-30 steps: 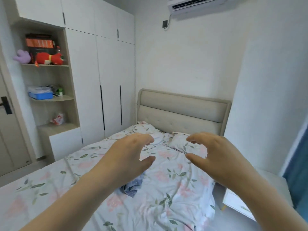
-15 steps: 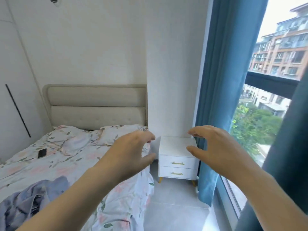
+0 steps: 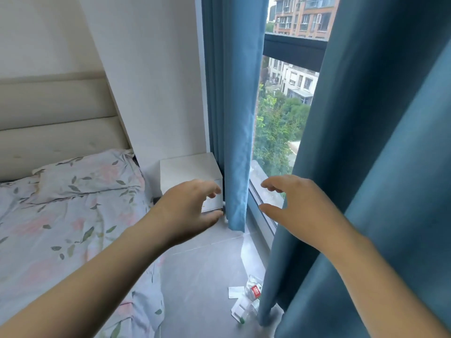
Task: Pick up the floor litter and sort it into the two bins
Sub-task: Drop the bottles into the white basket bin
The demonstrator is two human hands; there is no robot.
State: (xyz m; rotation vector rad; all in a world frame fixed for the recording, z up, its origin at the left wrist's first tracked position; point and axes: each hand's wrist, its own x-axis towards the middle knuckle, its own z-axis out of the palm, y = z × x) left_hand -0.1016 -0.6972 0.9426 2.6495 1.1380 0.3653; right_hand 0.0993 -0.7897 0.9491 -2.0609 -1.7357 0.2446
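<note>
Two heavy blue curtains (image 3: 380, 142) frame the window, the nearer one draping over the floor litter. A floral-sheeted bed (image 3: 61, 228) and white bedside cabinet (image 3: 190, 174) sit left. Left hand (image 3: 188, 215) and right hand (image 3: 300, 211) hover spread, empty. A crushed clear plastic bottle (image 3: 253, 290) and white paper scraps (image 3: 235, 291) lie on grey tiles.

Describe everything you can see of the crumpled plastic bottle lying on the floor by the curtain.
The plastic bottle is clear and crushed, with a red label bearing white print. It lies on its side on the grey tiled floor, its right part hidden behind the blue curtain hem. White paper scraps lie against it. Neither hand touches it; its cap cannot be made out.
</note>
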